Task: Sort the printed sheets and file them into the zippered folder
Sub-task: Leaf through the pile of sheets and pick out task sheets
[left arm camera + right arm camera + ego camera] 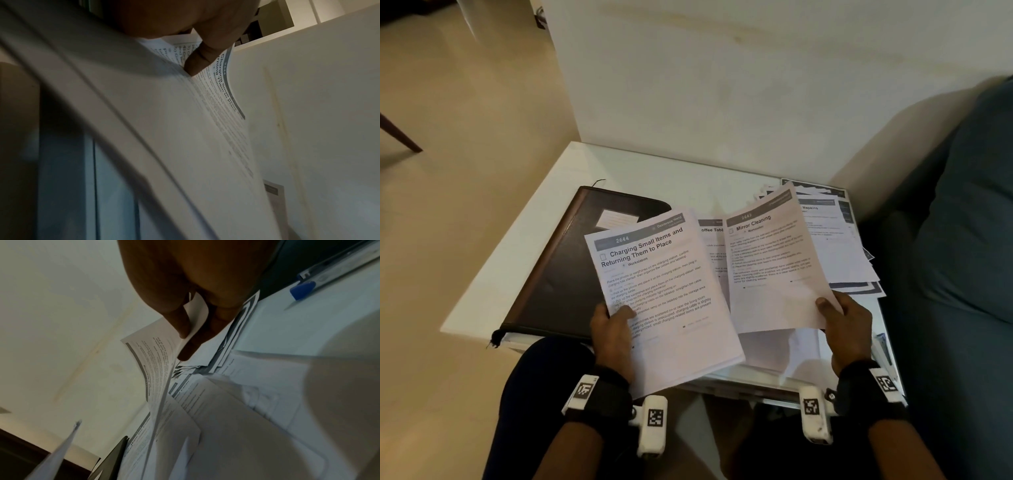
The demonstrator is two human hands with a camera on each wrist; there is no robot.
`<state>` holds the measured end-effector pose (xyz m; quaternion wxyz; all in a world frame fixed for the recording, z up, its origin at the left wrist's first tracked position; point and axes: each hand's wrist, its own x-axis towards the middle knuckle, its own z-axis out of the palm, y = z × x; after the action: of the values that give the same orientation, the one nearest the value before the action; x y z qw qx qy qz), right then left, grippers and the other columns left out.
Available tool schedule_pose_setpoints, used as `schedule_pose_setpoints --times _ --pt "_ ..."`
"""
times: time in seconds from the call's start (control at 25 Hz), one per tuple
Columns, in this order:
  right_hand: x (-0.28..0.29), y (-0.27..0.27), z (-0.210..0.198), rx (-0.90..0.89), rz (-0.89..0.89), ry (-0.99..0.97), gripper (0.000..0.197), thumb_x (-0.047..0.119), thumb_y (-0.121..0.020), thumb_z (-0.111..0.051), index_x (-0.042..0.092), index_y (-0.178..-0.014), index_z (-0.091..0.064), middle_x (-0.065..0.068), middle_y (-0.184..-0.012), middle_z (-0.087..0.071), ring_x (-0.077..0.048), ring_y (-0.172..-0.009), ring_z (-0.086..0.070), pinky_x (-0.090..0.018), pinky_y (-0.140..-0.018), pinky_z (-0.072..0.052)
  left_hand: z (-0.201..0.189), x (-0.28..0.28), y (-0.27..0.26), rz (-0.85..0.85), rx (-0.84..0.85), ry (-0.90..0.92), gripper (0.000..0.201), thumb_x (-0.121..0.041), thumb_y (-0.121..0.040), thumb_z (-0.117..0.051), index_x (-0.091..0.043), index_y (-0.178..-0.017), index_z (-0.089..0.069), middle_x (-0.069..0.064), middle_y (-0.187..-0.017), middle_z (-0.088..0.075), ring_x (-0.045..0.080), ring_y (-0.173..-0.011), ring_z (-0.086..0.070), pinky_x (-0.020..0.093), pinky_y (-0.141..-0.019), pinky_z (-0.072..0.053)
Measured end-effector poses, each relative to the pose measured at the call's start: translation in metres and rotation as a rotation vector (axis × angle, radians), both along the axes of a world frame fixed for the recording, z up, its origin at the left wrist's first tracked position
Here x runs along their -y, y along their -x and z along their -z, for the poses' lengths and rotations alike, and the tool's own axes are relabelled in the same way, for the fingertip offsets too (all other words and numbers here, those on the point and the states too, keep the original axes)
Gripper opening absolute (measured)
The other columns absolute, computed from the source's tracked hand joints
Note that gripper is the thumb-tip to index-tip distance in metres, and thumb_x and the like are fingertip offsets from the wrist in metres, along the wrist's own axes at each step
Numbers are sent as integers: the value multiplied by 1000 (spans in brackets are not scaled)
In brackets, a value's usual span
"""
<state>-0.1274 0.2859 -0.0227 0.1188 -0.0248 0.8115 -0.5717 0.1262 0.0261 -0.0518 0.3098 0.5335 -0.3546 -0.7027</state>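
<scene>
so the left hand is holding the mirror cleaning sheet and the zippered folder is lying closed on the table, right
Not quite. The left hand holds the sheet headed "Charging Small Items and Returning Them to Place"; the Mirror Cleaning sheet is in the right hand. The head view shows both titles clearly. The rest stands: the zippered folder lies closed on the table.

White sheets [664, 291] printed in black text with grey header bands are seen beside the dark brown folder [558, 260], on which a white label [616, 219] is stuck. Black wrist straps [606, 390] with black-and-white square-patterned tags are worn. A blue-capped pen [302, 288] is seen.
</scene>
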Motion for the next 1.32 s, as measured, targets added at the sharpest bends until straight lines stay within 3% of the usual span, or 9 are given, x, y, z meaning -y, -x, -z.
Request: schedule_pose_setpoints --times 0.24,0.4,0.6,0.76,0.92,1.04,1.12,1.24,1.32 --pt "24 -57 1 -24 -150 -9 17 18 -98 -63 25 -108 -75 6 -101 -76 -21 -98 -71 -46 -89 -59 8 -3 1 44 -242 -130 28 1 -93 -54 1 -119 -65 19 -111 -71 31 -93 -70 42 -81 -59" --pt "39 -113 -12 -1 -258 80 17 19 -99 -64 27 -111 -74 17 -106 -75 -3 -100 -69 -25 -86 -56 15 -2 0 51 -272 -202 23 -5 -91 -58 -6 -111 -68 17 -103 -69 29 -85 -70 41 -76 -58" --pt "46 -145 -30 87 -316 192 18 17 -100 -63 29 -110 -72 16 -102 -76 -5 -99 -71 -17 -79 -57 16 -4 0 -7 -277 -205 34 -9 -88 -59 -5 -120 -67 16 -111 -73 36 -100 -69 46 -82 -59" --pt "54 -156 -49 91 -392 209 16 19 -100 -62 28 -104 -74 9 -96 -78 -9 -95 -72 -21 -78 -59 17 -4 0 -38 -293 -199 37 -8 -85 -60 -3 -121 -67 21 -125 -69 40 -105 -68 54 -93 -57" --pt "58 -160 -58 90 -444 246 13 21 -99 -64 23 -102 -77 3 -92 -78 -13 -88 -74 -23 -73 -57 18 0 -3 -87 -298 -201 60 -12 -66 -69 -5 -126 -66 24 -133 -66 47 -119 -63 67 -105 -46" --pt "56 -160 -56 90 -513 210 11 24 -97 -67 25 -102 -76 7 -93 -78 -11 -88 -73 -26 -75 -59 16 2 -3 -82 -294 -208 53 -7 -71 -62 -4 -124 -65 19 -128 -71 44 -113 -66 61 -100 -52" --pt "55 -152 -47 63 -560 71 7 30 -95 -71 26 -100 -74 11 -94 -77 -11 -89 -72 -32 -78 -60 14 -1 -2 -70 -279 -179 33 -1 -78 -55 -5 -108 -69 15 -115 -75 38 -100 -69 51 -90 -57" --pt "54 -140 -33 153 -595 20 51 55 -81 -78 9 -98 -66 -9 -93 -73 -34 -91 -69 -56 -82 -59 12 -2 0 -72 -215 -117 26 4 -73 -53 -6 -94 -67 19 -107 -75 35 -90 -70 49 -84 -55" --pt "53 -134 -29 227 -596 66 61 57 -79 -77 1 -101 -65 -16 -96 -73 -39 -95 -69 -57 -86 -58 13 -2 1 -84 -175 -86 30 2 -65 -56 -5 -92 -66 19 -105 -75 35 -88 -69 49 -82 -55"
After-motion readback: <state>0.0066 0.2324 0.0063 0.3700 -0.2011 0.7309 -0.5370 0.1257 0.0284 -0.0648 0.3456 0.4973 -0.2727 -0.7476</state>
